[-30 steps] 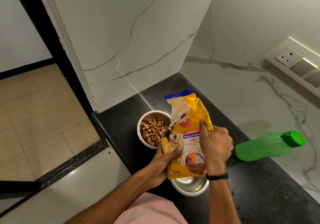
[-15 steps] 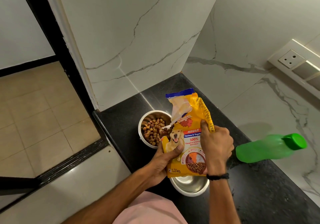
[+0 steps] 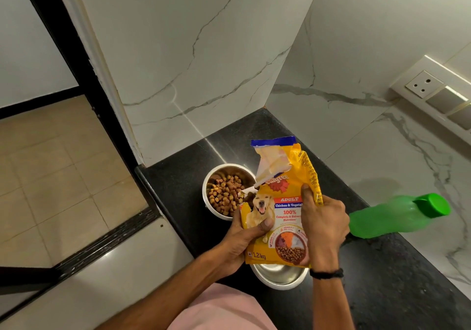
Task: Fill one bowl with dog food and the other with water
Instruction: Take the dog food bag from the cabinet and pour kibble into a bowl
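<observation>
A yellow dog food bag [image 3: 280, 202] is gripped upright over a black counter [image 3: 382, 278], the left hand [image 3: 242, 243] curled round its lower edge and the right hand [image 3: 323, 222] round its side. The far bowl [image 3: 204, 192] is filled with kibble; the near bowl [image 3: 277, 276], beneath the bag, is empty. The torn top is best kept raised so nothing spills.

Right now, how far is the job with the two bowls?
Done: the far bowl holds kibble. In hand: the left hand and right hand both grip the yellow food bag, held upright. Left: the near bowl looks empty, and the green bottle is capped on the counter, so water is not yet poured.
</observation>
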